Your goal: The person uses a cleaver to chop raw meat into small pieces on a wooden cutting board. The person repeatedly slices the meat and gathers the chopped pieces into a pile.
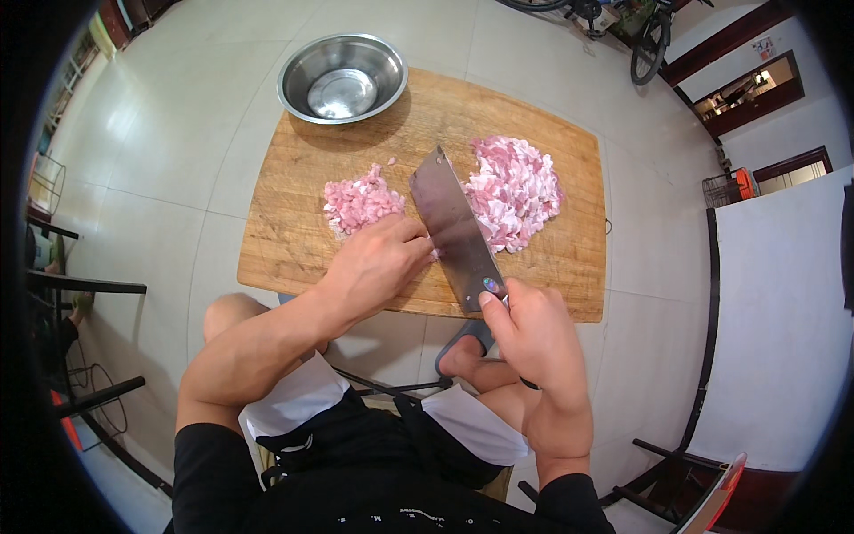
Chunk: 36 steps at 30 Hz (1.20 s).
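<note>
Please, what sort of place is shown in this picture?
Probably a room in a home: a bicycle stands on the tiled floor, and a grey slipper shows near the wooden cutting board.

Chopped meat (516,191) is mottled pink and white, the broad steel cleaver (455,222) silver-grey, the rectangular wooden board (578,254) honey-brown

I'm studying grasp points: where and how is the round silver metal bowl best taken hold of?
Probably by the rim of the round silver metal bowl, from its left side, thumb inside and fingers outside. It stands upright, its wide mouth facing up and leaving the rim exposed, at the far left corner of the brown wooden board; that side faces away from the rectangular steel cleaver.
</note>
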Tool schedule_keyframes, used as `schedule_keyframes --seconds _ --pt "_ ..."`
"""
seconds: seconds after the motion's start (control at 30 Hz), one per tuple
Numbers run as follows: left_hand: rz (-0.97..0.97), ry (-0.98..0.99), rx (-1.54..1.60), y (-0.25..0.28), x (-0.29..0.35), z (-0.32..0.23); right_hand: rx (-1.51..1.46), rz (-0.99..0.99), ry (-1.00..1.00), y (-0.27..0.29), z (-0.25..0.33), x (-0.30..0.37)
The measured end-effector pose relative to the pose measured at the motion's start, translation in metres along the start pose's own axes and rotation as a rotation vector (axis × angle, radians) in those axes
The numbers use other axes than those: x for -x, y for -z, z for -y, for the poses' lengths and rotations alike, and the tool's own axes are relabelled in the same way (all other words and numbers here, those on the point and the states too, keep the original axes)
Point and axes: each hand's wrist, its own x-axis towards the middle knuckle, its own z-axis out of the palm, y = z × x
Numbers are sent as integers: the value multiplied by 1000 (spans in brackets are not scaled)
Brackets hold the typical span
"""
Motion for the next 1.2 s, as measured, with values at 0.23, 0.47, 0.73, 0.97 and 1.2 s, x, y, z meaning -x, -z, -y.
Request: schedule_keyframes --seconds 0.23,0.47,0.73,0.97,1.2 --pt "-2 24 -50 0 0 -4 10 7 63 0 1 2" --pt "-70 -32 -38 -3 -1 -3 33 17 81 -8 2 0" --pt "28 54 20 0 -1 -2 80 31 90 -14 2 -2" --pt "43 37 40 4 -3 0 140 46 53 -26 6 -24" --pt "44 5 45 4 -3 -4 88 -114 111 -40 4 -60"
